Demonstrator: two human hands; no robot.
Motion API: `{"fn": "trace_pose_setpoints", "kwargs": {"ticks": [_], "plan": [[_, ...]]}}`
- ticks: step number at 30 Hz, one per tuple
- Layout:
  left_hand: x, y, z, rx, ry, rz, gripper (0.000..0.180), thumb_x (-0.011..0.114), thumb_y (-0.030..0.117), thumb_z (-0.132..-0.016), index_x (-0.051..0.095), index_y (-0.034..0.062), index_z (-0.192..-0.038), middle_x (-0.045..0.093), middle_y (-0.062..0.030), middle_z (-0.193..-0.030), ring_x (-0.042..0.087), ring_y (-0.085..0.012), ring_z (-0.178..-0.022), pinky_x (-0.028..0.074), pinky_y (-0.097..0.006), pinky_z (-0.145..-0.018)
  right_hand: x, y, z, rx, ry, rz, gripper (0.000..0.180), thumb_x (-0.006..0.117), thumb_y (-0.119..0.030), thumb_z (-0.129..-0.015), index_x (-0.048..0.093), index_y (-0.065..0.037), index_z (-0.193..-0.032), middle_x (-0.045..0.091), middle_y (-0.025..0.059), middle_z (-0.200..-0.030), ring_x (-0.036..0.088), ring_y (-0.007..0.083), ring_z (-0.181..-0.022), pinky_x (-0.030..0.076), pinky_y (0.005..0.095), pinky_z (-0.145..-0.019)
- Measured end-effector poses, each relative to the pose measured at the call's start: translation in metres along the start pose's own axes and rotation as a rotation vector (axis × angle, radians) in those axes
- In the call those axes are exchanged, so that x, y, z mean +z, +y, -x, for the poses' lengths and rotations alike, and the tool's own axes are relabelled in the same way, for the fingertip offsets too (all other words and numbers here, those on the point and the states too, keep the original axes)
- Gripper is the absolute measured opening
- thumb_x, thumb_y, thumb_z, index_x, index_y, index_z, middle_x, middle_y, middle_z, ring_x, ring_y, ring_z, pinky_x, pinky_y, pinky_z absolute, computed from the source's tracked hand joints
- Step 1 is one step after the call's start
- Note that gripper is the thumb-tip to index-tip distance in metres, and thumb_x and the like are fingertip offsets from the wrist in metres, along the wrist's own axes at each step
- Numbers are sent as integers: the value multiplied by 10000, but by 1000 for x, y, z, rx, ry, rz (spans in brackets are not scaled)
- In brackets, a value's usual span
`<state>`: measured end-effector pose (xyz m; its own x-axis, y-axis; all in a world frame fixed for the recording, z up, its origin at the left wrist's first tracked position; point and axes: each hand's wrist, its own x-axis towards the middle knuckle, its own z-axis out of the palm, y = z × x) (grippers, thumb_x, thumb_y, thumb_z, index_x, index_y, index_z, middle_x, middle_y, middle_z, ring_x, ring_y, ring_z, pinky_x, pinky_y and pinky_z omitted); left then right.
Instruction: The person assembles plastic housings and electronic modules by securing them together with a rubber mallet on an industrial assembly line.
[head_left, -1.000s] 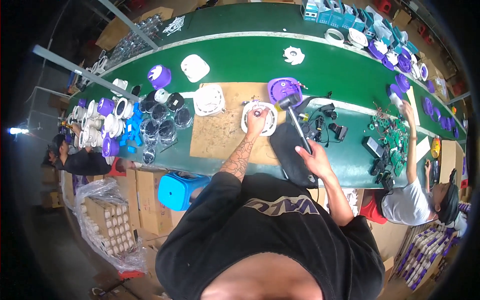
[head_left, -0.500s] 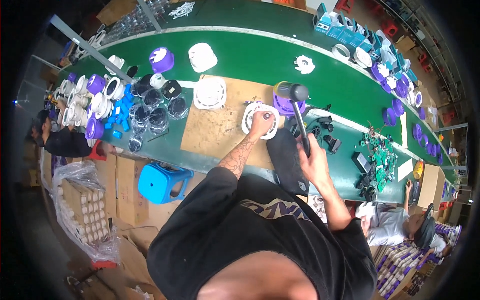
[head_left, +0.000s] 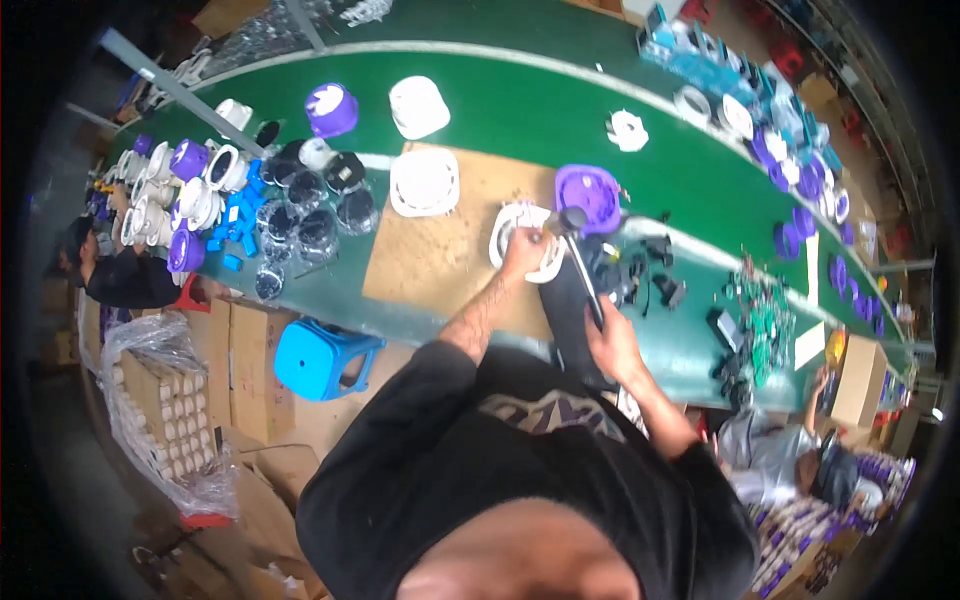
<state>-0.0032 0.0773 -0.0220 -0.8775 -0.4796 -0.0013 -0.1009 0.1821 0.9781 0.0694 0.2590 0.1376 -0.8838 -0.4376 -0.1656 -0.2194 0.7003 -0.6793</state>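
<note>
My right hand (head_left: 615,347) is wrapped round the dark grip of a mallet (head_left: 583,270). The mallet's head is down beside my left hand, over a white round-cornered plastic housing (head_left: 549,266). My left hand (head_left: 522,252) rests on that housing with its fingers pinched at the middle. What they pinch is too small and hidden to name. A second white housing (head_left: 424,182) lies to the left on the brown board (head_left: 400,262). Just beyond the mallet's head sits a purple housing (head_left: 588,197), open side up.
Black wrapped round parts (head_left: 317,236) and blue pieces (head_left: 236,222) crowd the bench at left. Black cables and connectors (head_left: 657,268) and green circuit boards (head_left: 765,320) lie at right. A white fan wheel (head_left: 627,131) lies farther back. A blue stool (head_left: 318,358) stands at lower left.
The mallet's head has swung down and left from above the purple housing to beside my left hand. My right hand has dropped slightly. My left hand keeps its pinch.
</note>
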Motion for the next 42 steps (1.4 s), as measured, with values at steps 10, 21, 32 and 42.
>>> {"fn": "trace_pose_setpoints", "kwargs": {"ticks": [10,21,32,42], "plan": [[0,-6,-15,543,24,156,290,628,143,-807,517,-23,-597,394,-98,-489,412,-140,-479,332,-344,-464,-5,-5,11,8,99,32,211,532,-41,-860,524,-12,-1070,632,262,-880,631,438,-871,510,434,-731],[-8,-15,-5,219,-208,113,286,618,108,-837,562,-6,-581,478,-35,-488,453,-86,-469,354,-291,-454,-24,-52,20,165,75,-185,210,517,-33,-868,513,-44,-1078,612,248,-741,635,439,-783,491,444,-622],[-5,-25,-13,272,-277,-39,256,640,147,-822,598,4,-613,516,-54,-496,477,-156,-457,403,-314,-485,-13,-50,31,158,163,-199,182,514,-40,-889,515,-49,-1071,613,208,-722,670,372,-744,508,406,-642],[-21,-11,-15,144,-57,81,294,679,171,-833,588,-22,-631,538,-55,-534,488,-104,-506,375,-318,-477,-17,-19,36,40,-4,-208,190,638,-172,-862,593,-42,-994,628,181,-773,655,287,-698,487,370,-649]]}}
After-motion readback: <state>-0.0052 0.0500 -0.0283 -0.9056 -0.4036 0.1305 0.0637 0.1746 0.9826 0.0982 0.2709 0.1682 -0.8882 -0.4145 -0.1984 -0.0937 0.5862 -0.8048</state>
